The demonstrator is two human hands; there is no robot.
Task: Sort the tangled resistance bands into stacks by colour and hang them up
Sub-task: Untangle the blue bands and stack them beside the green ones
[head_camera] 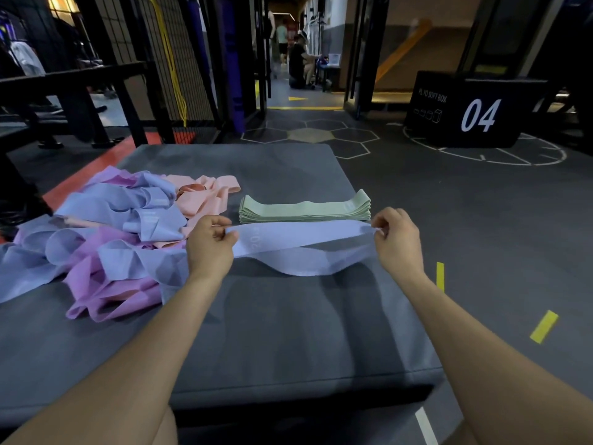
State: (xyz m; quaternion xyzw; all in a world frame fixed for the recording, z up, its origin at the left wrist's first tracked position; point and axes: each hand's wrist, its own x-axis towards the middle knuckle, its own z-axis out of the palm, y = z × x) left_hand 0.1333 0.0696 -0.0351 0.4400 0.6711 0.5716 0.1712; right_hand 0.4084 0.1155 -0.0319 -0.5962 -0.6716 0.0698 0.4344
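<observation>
Our left hand (210,244) and right hand (396,240) each pinch an end of a thin, matte blue band (301,248), its loop sagging above the grey mat (288,332); at twelve o'clock, a flat green stack (305,208); at nine, a crumpled tangled pile (106,239), its left edge cut off.

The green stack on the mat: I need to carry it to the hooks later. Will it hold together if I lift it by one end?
Probably not. The green stack is many thin loose layers, nothing binding them. The blue band held between the left hand and right hand sags in the middle, so these bands look floppy. Likely light; support it underneath.
</observation>
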